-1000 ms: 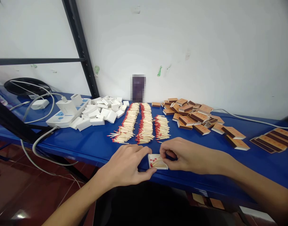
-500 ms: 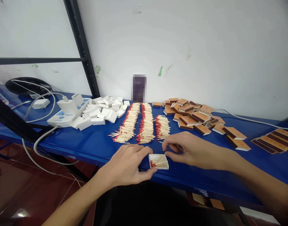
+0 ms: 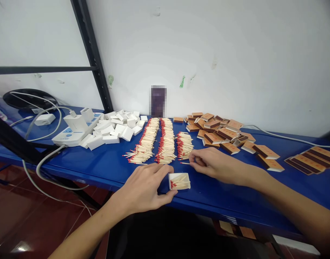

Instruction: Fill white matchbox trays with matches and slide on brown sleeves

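Observation:
My left hand (image 3: 150, 187) grips a small white matchbox tray (image 3: 185, 177) between thumb and forefinger at its left end. Inside the tray lies a loose bunch of matches (image 3: 180, 182), red heads mostly to the left. My right hand (image 3: 208, 163) is closed in a pinch at the tail end of a single match (image 3: 184, 163), whose red head points left. That match is close to the blue tabletop, just in front of the shortest row of matches (image 3: 184, 145). Two longer rows of matches, a middle one (image 3: 166, 142) and a left one (image 3: 147, 142), stretch back toward the wall.
White matchbox trays (image 3: 119, 126) are heaped at the back left, beside a power strip (image 3: 70, 136) with chargers and cables. Brown matchbox sleeves (image 3: 213, 127) are piled at the back right, with more sleeves (image 3: 313, 160) further right. A black shelf post (image 3: 93, 54) rises at left.
My right hand has moved from beside the tray up to the single match and closed on its end. My left hand still holds the tray, now tilted slightly.

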`<action>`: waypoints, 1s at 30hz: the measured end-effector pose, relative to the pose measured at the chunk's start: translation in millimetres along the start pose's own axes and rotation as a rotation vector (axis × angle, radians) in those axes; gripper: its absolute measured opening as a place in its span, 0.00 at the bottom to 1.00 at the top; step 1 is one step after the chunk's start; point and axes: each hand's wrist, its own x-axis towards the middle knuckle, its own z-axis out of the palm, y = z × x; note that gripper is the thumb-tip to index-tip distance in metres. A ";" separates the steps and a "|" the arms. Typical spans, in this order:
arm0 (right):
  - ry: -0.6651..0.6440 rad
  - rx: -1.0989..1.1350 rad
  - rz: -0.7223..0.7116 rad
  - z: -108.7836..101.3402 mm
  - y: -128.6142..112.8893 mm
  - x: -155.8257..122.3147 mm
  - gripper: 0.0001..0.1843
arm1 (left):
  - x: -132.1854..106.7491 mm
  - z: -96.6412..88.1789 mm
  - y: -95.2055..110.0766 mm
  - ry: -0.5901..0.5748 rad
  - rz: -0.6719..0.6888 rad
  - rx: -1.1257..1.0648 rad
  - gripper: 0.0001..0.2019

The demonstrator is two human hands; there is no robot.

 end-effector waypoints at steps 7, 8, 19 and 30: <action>-0.092 0.081 -0.064 -5.1 -37.9 -9.0 0.08 | 1.1 -0.9 0.9 -0.024 -0.013 0.000 0.13; -0.109 0.076 -0.063 -4.4 -40.4 -8.6 0.08 | 1.2 -0.8 0.9 -0.026 -0.013 0.002 0.13; -0.196 0.124 -0.130 -3.0 -39.3 -2.1 0.12 | 0.7 -1.3 1.3 -0.025 -0.016 0.018 0.13; -0.094 0.149 -0.260 2.9 -37.0 2.0 0.11 | -9.2 1.2 4.0 -0.013 -0.005 0.112 0.13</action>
